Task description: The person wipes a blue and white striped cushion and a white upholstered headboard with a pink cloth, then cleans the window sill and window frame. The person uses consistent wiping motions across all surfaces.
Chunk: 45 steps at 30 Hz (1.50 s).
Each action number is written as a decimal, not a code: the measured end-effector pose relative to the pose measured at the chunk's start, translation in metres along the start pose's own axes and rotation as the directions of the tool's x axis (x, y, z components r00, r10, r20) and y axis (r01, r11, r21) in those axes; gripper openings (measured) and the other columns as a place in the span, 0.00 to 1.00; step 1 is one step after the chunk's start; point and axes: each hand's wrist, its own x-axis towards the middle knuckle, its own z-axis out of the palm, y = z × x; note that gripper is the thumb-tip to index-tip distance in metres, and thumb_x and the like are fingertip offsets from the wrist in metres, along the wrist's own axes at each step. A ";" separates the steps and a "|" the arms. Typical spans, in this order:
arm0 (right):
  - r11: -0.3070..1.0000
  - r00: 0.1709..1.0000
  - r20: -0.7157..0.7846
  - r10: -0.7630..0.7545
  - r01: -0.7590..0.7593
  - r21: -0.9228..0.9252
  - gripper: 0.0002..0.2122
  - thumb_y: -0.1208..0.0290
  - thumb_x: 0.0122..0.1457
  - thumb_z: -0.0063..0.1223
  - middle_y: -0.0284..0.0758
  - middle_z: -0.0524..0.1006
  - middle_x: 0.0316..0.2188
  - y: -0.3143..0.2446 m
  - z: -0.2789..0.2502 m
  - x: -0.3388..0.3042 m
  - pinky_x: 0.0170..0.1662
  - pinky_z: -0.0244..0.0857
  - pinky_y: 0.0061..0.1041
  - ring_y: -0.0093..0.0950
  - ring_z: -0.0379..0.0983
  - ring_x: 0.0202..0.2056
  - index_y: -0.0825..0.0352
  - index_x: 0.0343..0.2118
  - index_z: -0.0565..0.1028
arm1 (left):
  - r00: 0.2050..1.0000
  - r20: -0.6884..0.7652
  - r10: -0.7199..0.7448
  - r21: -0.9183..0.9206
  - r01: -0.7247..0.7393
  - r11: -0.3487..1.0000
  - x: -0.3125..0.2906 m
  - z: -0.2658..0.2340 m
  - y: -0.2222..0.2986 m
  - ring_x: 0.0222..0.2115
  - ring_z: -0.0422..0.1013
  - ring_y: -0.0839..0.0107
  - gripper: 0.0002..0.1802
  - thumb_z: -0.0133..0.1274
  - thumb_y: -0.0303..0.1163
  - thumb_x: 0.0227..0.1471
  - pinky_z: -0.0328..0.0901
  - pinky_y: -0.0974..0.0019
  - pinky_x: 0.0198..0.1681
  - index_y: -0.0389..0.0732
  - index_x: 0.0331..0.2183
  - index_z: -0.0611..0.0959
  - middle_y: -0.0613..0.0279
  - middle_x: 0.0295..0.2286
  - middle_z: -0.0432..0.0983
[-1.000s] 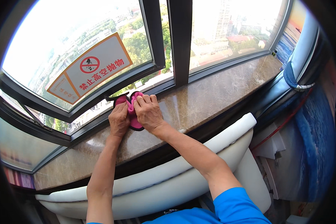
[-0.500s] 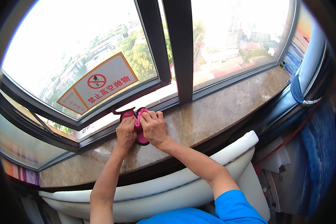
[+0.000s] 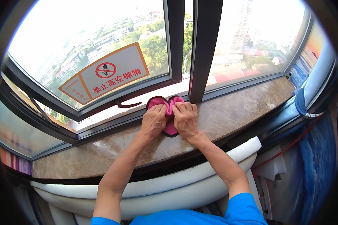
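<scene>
A pink cloth with a dark border (image 3: 171,128) is bunched between my two hands at the lower window frame, above the inner edge of the marble sill. My left hand (image 3: 154,120) is closed on its left side, the fingers pressed into the fabric. Close beside it, my right hand (image 3: 186,119) grips the cloth's right side. One rounded flap hangs down below the hands onto the sill, and others stick up past the fingers. Just left of the cloth is the dark red window handle (image 3: 129,104) on the tilted-out sash.
The brown marble sill (image 3: 236,96) runs along the windows. A sash with an orange-bordered warning sign (image 3: 114,71) stands open outward. A dark upright post (image 3: 206,48) divides the panes. Nearer me is a white padded seat back (image 3: 199,168); a blue curtain (image 3: 315,86) hangs at right.
Both hands have shifted right along the window frame with the cloth, away from the handle. The cloth is spread a little wider, and the view has moved slightly.
</scene>
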 end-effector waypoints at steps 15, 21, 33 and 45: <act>0.966 0.967 0.020 0.255 -0.256 0.042 0.05 0.76 0.52 0.52 0.41 0.77 0.32 0.046 -0.022 -0.027 0.42 0.68 0.40 0.44 0.73 0.36 0.68 0.29 0.79 | 0.993 0.111 0.032 -0.210 -0.008 0.978 0.056 0.036 0.022 0.48 0.72 0.50 0.23 0.62 0.39 0.46 0.66 0.54 0.52 0.33 0.40 0.79 0.47 0.42 0.77; 0.718 0.754 -0.019 0.656 -0.616 0.325 0.07 0.74 0.55 0.52 0.44 0.79 0.31 0.041 -0.020 0.001 0.41 0.70 0.40 0.45 0.76 0.35 0.70 0.33 0.79 | 0.980 0.122 -0.158 -0.695 0.198 0.691 0.081 0.036 0.039 0.39 0.76 0.44 0.26 0.60 0.32 0.45 0.69 0.54 0.44 0.32 0.47 0.78 0.40 0.36 0.79; 0.852 0.803 -0.314 0.507 -0.413 0.322 0.10 0.79 0.55 0.53 0.45 0.74 0.41 0.029 -0.044 0.052 0.48 0.69 0.37 0.43 0.73 0.44 0.70 0.41 0.75 | 0.951 -0.256 -0.174 -0.668 -0.044 0.743 0.107 0.000 0.062 0.47 0.74 0.52 0.24 0.55 0.22 0.51 0.68 0.61 0.50 0.34 0.51 0.74 0.46 0.47 0.73; 0.869 0.802 -0.351 0.484 -0.391 0.304 0.09 0.78 0.54 0.54 0.45 0.75 0.37 0.034 -0.067 0.083 0.45 0.70 0.37 0.44 0.74 0.40 0.71 0.39 0.75 | 0.967 -0.199 -0.159 -0.692 -0.024 0.722 0.125 -0.021 0.067 0.45 0.74 0.60 0.24 0.54 0.22 0.52 0.67 0.62 0.49 0.34 0.52 0.74 0.48 0.43 0.75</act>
